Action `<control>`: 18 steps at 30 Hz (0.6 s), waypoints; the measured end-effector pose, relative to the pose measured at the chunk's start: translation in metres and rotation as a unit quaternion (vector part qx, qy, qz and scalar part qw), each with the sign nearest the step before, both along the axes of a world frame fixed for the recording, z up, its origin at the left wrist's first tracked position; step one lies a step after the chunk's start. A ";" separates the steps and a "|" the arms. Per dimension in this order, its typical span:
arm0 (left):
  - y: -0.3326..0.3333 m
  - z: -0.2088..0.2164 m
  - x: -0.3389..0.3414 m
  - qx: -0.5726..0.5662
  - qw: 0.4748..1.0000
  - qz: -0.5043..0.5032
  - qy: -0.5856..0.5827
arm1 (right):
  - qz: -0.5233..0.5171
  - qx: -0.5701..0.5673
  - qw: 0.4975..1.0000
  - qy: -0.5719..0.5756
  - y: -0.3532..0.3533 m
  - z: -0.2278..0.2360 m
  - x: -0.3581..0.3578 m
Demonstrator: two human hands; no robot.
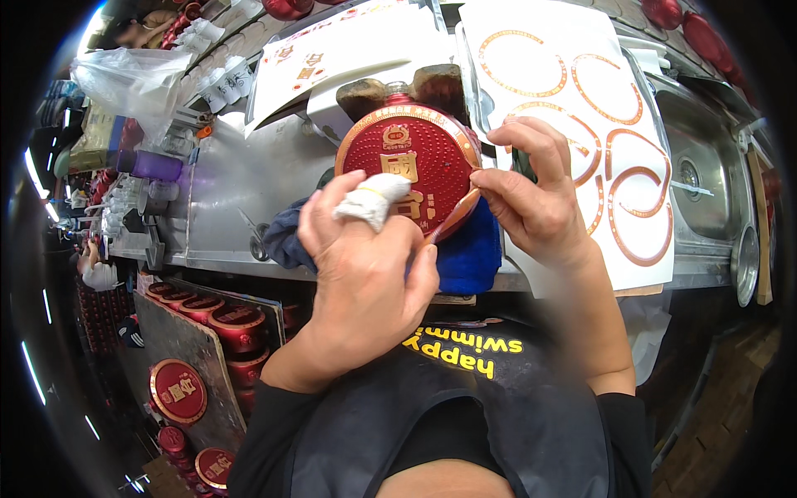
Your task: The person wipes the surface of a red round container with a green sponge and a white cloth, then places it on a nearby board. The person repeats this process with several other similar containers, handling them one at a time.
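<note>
A round, flat red bottle (357, 149) with gold lettering and a studded face lies before me, its neck pointing away. A thin gold decal strip (459, 214) follows its rim, and its lower right stretch stands away from the edge. My right hand (535, 187) pinches this strip between thumb and forefinger at the bottle's right side. Lower down, the thumb and forefinger of my left hand (361, 270) close on the strip near the bottom rim. A white wrap (371, 202) with a yellowish band covers one left finger, which rests over the bottle's face.
Beneath the bottle is a blue cloth (469, 264), with worn dark blocks (438, 87) by its neck. A white sheet (531, 100) carries several ring decals at right, beside a steel sink (701, 166). Scissors (256, 236) lie left. Red bottles (237, 319) stand below the counter.
</note>
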State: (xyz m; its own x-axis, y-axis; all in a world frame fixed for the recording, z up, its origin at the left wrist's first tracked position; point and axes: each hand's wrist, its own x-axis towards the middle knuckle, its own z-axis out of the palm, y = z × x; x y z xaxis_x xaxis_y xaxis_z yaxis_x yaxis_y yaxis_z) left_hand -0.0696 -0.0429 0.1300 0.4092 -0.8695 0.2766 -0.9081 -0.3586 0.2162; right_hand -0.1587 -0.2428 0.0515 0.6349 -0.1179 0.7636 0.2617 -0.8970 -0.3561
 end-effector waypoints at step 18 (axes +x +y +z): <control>-0.029 -0.034 0.016 -0.111 0.970 -0.078 -0.204 | 0.044 0.007 0.999 0.006 -0.005 -0.001 -0.001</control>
State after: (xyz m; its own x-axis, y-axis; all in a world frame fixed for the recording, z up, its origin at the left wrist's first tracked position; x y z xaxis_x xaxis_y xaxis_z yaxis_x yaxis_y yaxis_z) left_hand -0.0537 -0.0722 0.0959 0.0949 -0.8128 0.5747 -0.9738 -0.1956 -0.1159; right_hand -0.1596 -0.2477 0.0505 0.6519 -0.0719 0.7549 0.3357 -0.8653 -0.3723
